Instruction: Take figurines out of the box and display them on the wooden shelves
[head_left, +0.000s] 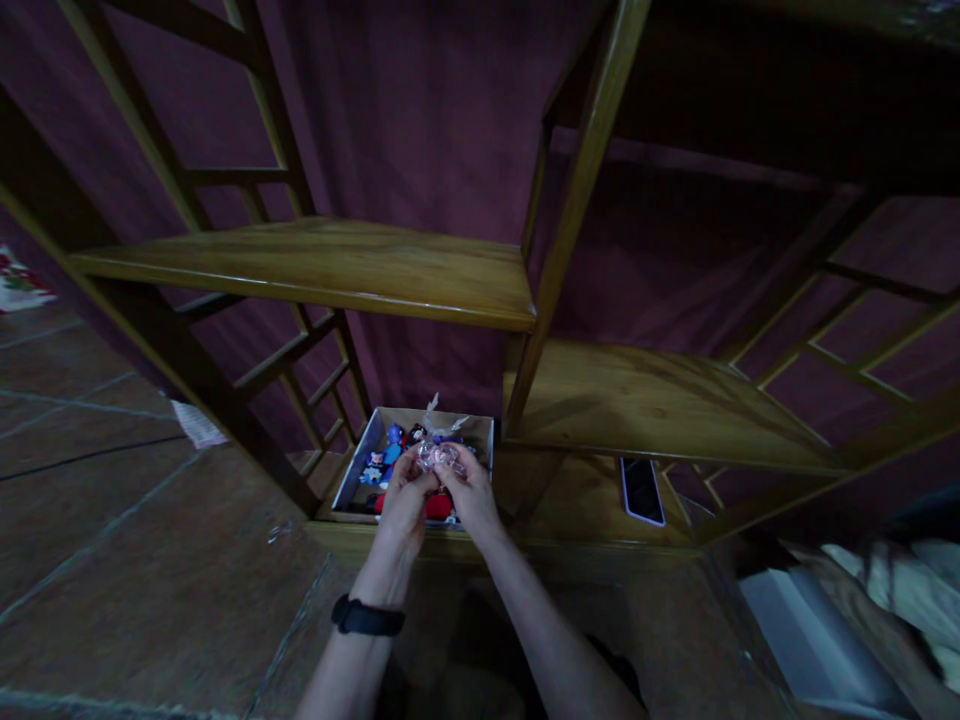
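Observation:
Both hands meet over a shallow box [352, 487] of small toy figures on the low shelf. My left hand [406, 495], with a black band [367, 616] on the wrist, is closed on one side of a small pale figure with clear, shiny parts [438, 455]. My right hand [466, 488] grips its other side. Its exact kind is too small to make out. Blue figures [391, 455] lie in the box to the left of my hands, and a red item [439, 506] lies below them. Antler-like pale pieces [433, 403] stick up at the back.
Wooden shelving surrounds the box, with a shelf board [322, 265] above it and another board [675, 400] to the right. A phone [642, 490] lies on the lower shelf. A grey-white box [821, 640] and pale cloth [900, 580] are on the right. Tiled floor [112, 560] extends left.

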